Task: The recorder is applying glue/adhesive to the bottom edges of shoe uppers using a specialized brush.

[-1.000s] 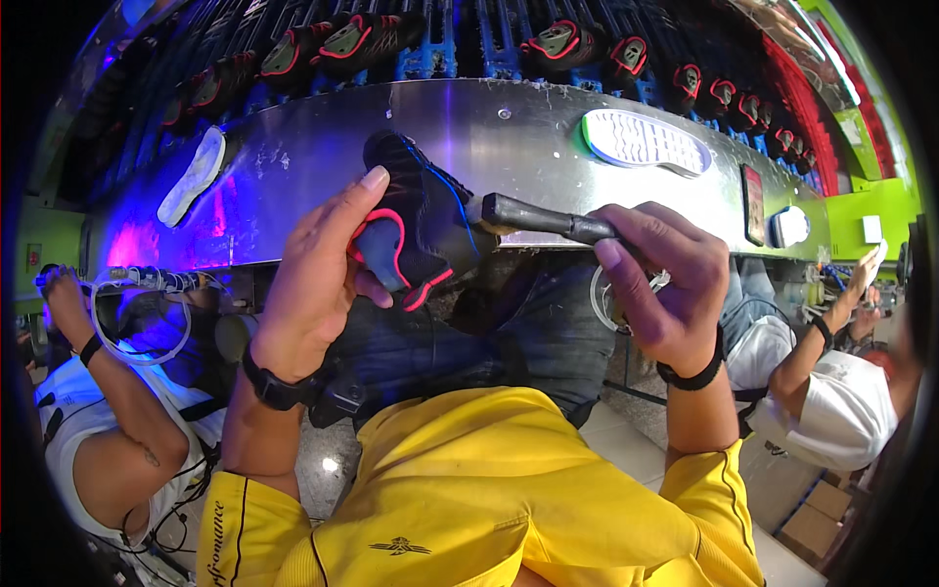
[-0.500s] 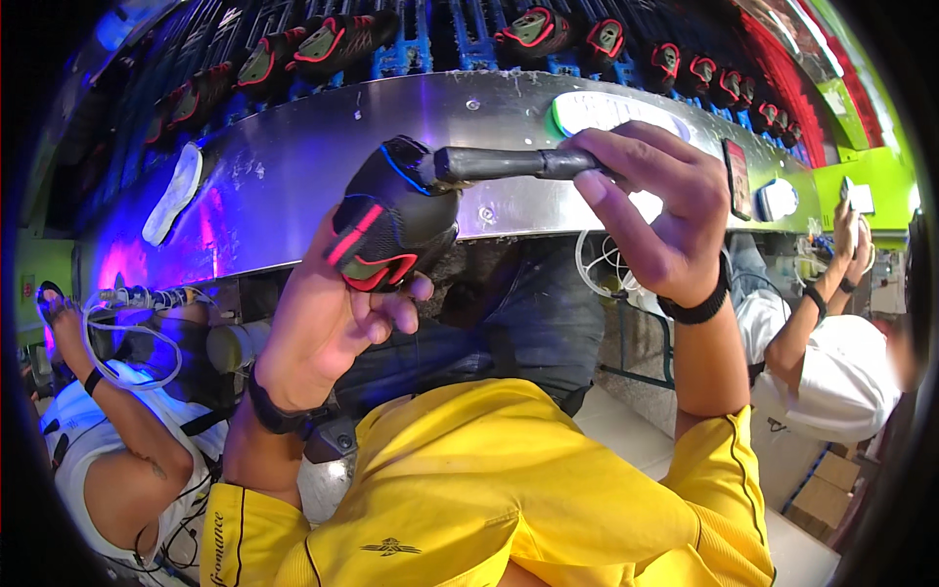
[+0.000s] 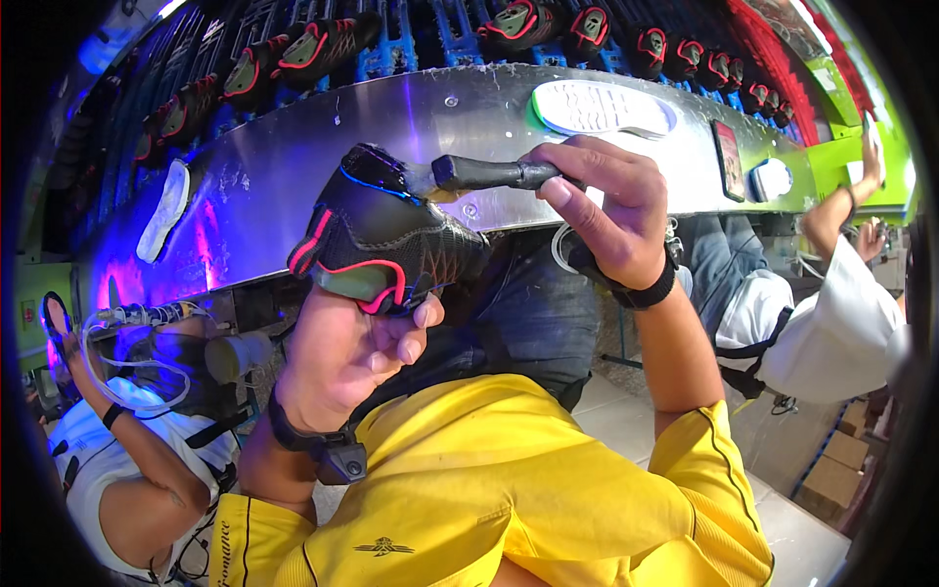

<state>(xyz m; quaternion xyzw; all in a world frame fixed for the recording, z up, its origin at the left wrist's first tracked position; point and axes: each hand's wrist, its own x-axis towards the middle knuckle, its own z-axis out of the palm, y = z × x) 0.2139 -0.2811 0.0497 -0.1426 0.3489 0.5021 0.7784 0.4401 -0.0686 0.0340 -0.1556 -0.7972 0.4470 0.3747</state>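
My left hand (image 3: 337, 357) is closed round a black shoe upper (image 3: 391, 227) with red trim and a grey-green lining, held tilted above my lap. A blue line runs along its upturned bottom edge, and the surface beyond that line looks wet and glossy. Between the thumb and fingers of my right hand (image 3: 621, 205) is the black handle of a brush (image 3: 489, 173), lying nearly level. The brush's pale bristles touch or nearly touch the shoe upper beside the blue line.
A metal bench (image 3: 293, 147) crosses in front, bearing white shoe soles (image 3: 606, 110) and a dark red-edged flat object (image 3: 728, 159). Behind it, a rack (image 3: 391, 49) holds several similar shoes. Co-workers sit left (image 3: 127, 470) and right (image 3: 822, 333). A white hose (image 3: 147, 391) loops at left.
My left hand has turned the shoe upper so more of its side shows. My right hand and the brush have shifted left. The right co-worker's hands have moved apart.
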